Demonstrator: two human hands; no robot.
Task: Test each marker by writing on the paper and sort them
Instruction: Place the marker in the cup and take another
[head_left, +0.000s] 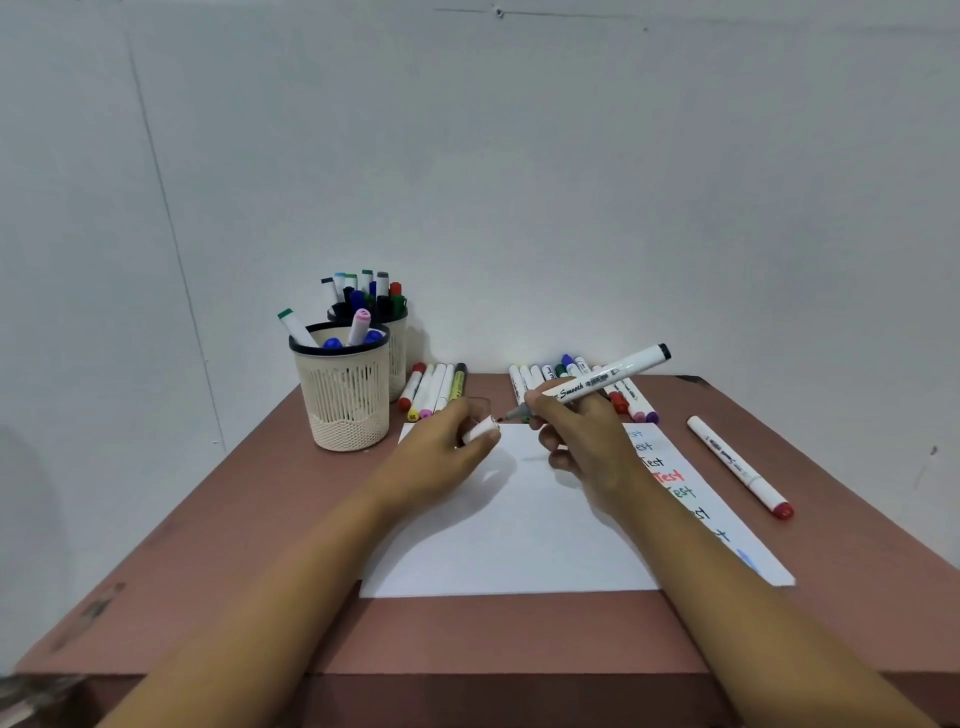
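The marker (597, 382), a white barrel with a black end, is pinched near its tip in the right hand (582, 441). It slants up to the right above the far edge of the paper (519, 519). Its dark tip points at the white cap (480, 430), which the curled fingers of the left hand (447, 447) grip just beside it. Whether the tip touches the sheet cannot be told. "Test" is written repeatedly in several colours down the paper's right side. Beyond the sheet lie a left row of markers (434, 389) and a right row of markers (631, 400). A red-capped marker (737, 465) lies alone to the right of the paper. On the brown table (208, 545), at far left, a front cup (343, 395) and a back cup (399, 343) hold more markers.
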